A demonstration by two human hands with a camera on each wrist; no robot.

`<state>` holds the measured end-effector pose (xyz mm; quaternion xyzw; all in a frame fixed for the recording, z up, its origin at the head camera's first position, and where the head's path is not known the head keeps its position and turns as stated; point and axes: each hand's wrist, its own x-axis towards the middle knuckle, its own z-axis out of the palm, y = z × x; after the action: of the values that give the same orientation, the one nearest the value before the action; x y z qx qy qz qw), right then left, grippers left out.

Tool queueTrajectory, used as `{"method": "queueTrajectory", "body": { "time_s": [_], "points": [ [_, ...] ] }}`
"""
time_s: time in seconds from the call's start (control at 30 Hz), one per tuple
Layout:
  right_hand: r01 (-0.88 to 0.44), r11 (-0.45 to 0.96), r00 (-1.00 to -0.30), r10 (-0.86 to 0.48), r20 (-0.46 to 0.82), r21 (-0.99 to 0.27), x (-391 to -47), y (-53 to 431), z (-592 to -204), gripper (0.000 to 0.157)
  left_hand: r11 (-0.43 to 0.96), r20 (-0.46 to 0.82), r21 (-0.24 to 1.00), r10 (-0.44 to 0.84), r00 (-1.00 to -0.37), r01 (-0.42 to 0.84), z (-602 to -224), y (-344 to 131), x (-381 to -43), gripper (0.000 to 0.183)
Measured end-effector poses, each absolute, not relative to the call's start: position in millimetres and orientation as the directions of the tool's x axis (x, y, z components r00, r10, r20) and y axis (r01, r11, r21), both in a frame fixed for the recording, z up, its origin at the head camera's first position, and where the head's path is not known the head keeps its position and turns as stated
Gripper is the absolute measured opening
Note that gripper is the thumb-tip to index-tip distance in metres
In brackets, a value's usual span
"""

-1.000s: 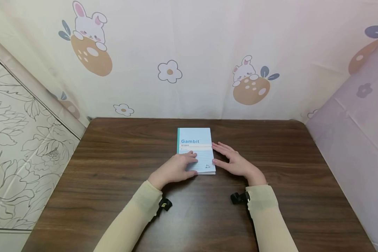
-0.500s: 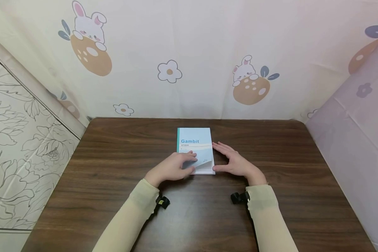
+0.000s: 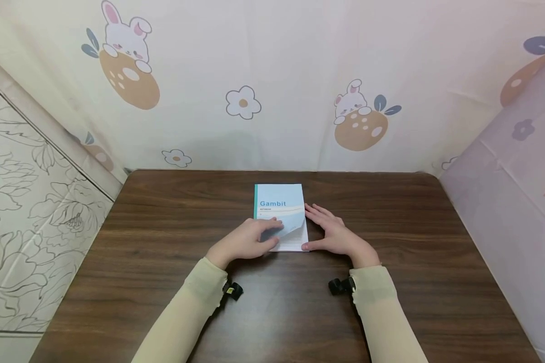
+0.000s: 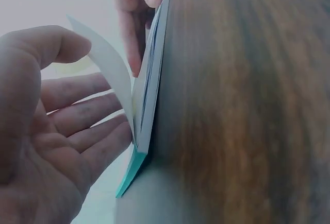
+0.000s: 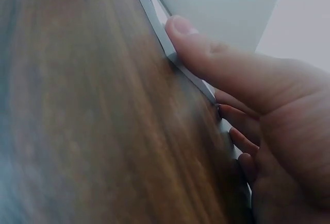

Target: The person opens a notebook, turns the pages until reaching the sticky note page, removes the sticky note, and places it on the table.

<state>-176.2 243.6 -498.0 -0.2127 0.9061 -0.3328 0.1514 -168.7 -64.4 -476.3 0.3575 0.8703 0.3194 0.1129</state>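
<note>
A pale blue "Gambit" notebook (image 3: 279, 194) with a green spine lies on the wooden table, its front cover (image 4: 111, 62) bent up along the near edge. My left hand (image 3: 246, 239) holds that cover, fingers over its printed outer side and thumb at the lifted edge. Beneath the curl, lined pages (image 3: 295, 243) show near the lower right corner. At the right side, my right hand (image 3: 336, 234) rests its thumb (image 5: 196, 46) on the near corner of the pages. Its other fingers are extended and touch the right edge.
The brown table (image 3: 172, 212) meets a curtain (image 3: 295, 75) printed with rabbits and flowers at the back. Floral panelling (image 3: 22, 217) stands on the left, a pale lilac curtain (image 3: 518, 201) on the right. Each wrist wears a small black camera (image 3: 232, 291).
The near edge of the cover has lifted and curled up, exposing lined pages. My left hand has shifted slightly left, and my right thumb has come down to the near corner.
</note>
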Motion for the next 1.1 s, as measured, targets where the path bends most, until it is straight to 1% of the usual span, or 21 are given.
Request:
{"method": "queueTrajectory", "body": {
  "time_s": [0.17, 0.4, 0.6, 0.7, 0.8, 0.9, 1.1],
  "points": [
    [-0.27, 0.695, -0.865, -0.479, -0.15, -0.666, -176.4, 241.9, -497.2, 0.11, 0.551, 0.091, 0.624, 0.653, -0.751, 0.554, -475.7, -60.6, -166.7, 0.04],
    [-0.27, 0.693, -0.866, -0.479, -0.147, -0.668, -177.1, 242.5, -498.9, 0.109, 0.56, 0.181, 0.61, 0.59, -0.787, 0.56, -472.4, -53.4, -164.0, 0.033],
    [-0.278, 0.689, -0.867, -0.481, -0.135, -0.67, -177.1, 243.1, -500.6, 0.108, 0.545, 0.324, 0.621, 0.476, -0.818, 0.563, -461.1, -50.7, -159.0, 0.031],
    [-0.277, 0.689, -0.869, -0.477, -0.131, -0.67, -177.1, 243.2, -500.5, 0.107, 0.543, 0.39, 0.624, 0.407, -0.826, 0.562, -454.5, -51.7, -157.3, 0.034],
    [-0.274, 0.687, -0.869, -0.476, -0.132, -0.673, -176.8, 243.2, -501.0, 0.107, 0.542, 0.446, 0.617, 0.356, -0.821, 0.57, -449.1, -55.2, -157.0, 0.038],
    [-0.276, 0.687, -0.868, -0.479, -0.134, -0.672, -176.7, 243.5, -502.6, 0.108, 0.54, 0.497, 0.599, 0.327, -0.804, 0.591, -445.6, -62.2, -157.5, 0.04],
    [-0.286, 0.687, -0.863, -0.487, -0.131, -0.668, -175.8, 244.5, -500.8, 0.11, 0.527, 0.563, 0.56, 0.325, -0.76, 0.639, -440.4, -87.1, -155.9, 0.041]
  ]
}}
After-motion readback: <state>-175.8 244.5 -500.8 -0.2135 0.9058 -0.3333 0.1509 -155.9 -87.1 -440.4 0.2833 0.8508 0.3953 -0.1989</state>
